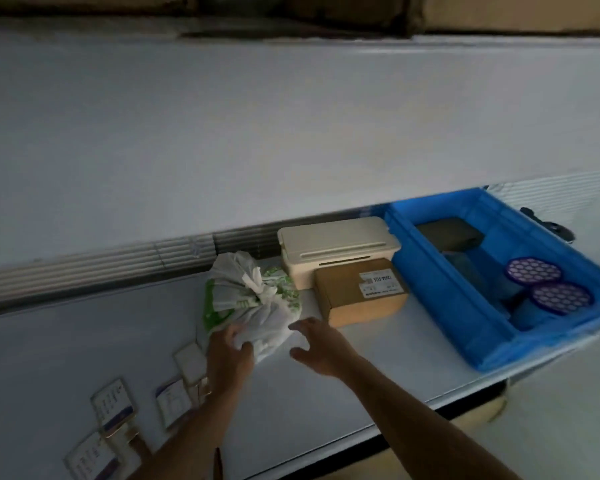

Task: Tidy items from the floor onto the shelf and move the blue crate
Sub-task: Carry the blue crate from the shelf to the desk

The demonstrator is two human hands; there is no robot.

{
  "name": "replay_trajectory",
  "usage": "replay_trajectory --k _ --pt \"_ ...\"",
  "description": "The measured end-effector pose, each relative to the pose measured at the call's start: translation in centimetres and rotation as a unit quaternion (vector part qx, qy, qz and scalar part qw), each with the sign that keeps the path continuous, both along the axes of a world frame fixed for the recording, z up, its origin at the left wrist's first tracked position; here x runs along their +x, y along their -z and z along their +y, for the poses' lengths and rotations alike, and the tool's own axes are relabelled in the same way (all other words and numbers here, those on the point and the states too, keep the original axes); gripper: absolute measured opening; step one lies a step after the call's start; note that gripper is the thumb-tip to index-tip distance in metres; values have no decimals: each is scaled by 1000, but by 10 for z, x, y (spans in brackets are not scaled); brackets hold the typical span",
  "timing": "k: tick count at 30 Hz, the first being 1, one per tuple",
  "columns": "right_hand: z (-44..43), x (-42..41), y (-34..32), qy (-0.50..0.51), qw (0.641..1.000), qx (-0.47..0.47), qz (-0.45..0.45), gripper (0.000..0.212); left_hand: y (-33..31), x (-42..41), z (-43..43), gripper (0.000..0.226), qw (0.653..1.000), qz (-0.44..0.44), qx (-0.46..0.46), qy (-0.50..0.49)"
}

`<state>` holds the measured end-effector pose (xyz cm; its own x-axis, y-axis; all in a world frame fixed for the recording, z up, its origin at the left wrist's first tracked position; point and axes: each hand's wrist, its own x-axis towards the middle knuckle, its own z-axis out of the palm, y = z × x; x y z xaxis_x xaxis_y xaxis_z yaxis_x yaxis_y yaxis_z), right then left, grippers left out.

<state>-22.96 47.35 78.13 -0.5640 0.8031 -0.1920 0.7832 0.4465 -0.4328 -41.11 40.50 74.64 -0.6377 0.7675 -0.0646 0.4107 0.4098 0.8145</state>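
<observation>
bag: knotted white plastic bag with green print [253, 299] sits on the white shelf [84, 341], just left of the brown cardboard box [361, 294]; knot up, so it looks set down upright, not dropped
left hand [227, 355]: grip closed on the bag's near lower corner, fingers pressed into the plastic; probably steadying or nudging it into place
right hand [321, 348]: grip open, fingers spread, just right of the bag, touching nothing; looks like release or a guard against the bag tipping
box: touching the cream plastic case [336, 252] behind it; the two fill the space between bag and crate
crate: blue plastic crate [465, 306] right of the box, on the shelf, near end hanging over the front edge; holds two purple honeycomb discs [534, 271] and a dark flat item
cards: small white labelled packets [113, 403] left of and nearer than the bag, some under the left forearm
obstructions: no room to slide the bag right; packets crowd its near-left side; crate overhang could tip if bumped
</observation>
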Motion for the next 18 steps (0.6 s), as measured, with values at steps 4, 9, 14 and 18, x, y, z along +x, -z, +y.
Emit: replay_trajectory --k 4,9,14,18 --pt "-36 97 -29 78 997 7 18 46 -8 62 4 21 994 -45 0 102" --pt "-55 243 -49 263 962 50 46 29 -30 162 45 18 961 -114 -23 250" --pt "-18 364 -50 493 859 34 129 29 -45 287 125 12 946 -156 -59 278" --pt "36 426 -45 572 777 -95 244 68 -58 366 189 54 928 -276 -137 211"
